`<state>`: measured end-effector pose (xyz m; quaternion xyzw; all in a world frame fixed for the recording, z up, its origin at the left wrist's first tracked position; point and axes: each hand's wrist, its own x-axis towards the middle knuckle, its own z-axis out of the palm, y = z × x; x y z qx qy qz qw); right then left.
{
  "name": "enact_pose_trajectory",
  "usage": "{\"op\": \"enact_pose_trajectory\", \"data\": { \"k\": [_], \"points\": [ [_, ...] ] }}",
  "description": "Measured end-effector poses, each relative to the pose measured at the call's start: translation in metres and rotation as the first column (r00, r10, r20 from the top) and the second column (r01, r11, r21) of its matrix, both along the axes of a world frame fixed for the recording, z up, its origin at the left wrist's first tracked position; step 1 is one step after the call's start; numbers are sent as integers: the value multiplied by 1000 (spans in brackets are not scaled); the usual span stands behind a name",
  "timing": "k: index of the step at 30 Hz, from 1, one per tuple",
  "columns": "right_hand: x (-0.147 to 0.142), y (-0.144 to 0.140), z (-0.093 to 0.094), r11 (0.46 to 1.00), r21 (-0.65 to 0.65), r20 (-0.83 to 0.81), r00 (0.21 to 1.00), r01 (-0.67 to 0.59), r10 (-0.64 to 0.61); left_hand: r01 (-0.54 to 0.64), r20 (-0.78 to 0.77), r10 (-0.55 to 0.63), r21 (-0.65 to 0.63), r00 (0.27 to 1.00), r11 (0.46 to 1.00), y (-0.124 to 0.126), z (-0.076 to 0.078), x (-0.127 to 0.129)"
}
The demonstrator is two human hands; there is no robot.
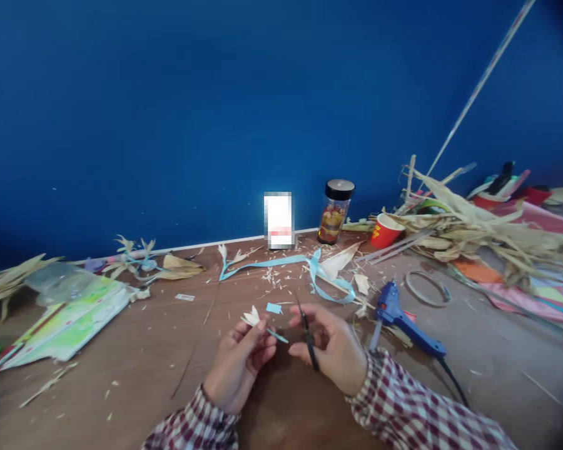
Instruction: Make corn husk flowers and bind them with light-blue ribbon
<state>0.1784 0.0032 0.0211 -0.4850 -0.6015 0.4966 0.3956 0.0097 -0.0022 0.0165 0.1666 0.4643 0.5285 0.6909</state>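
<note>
Left hand (pixel 240 367) pinches a husk flower (pixel 252 317); right hand (pixel 333 350) grips scissors (pixel 308 337); glue gun (pixel 403 322) at three o'clock.

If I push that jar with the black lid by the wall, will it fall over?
Probably it tips fairly easily: the jar stands upright, taller than wide. On its side it would likely roll, being round. It looks clear, maybe glass or plastic, so handle it gently. The black lid looks closed.

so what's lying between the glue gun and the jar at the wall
In the head view, between glue gun and jar: a looped light-blue ribbon and pale husk scraps.
</note>
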Motion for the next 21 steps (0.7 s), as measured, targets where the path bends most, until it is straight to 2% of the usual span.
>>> {"op": "enact_pose_trajectory", "data": {
  "k": [3,7,13,21],
  "points": [
    [0,-2,-1,998,60,31,999,-18,17,27,-2,-27,-8,1000,1000,-4,-3,6],
    [-2,-2,-5,998,24,-47,998,-50,51,17,-62,-18,-17,998,1000,-6,-4,9],
    [-3,3,-8,976,-202,-313,949,-86,18,47,-74,-44,39,996,998,-9,0,13],
    [-5,0,-9,929,-334,-503,864,-160,-32,98,-115,-88,89,989,991,-13,0,18]
  ]
}}
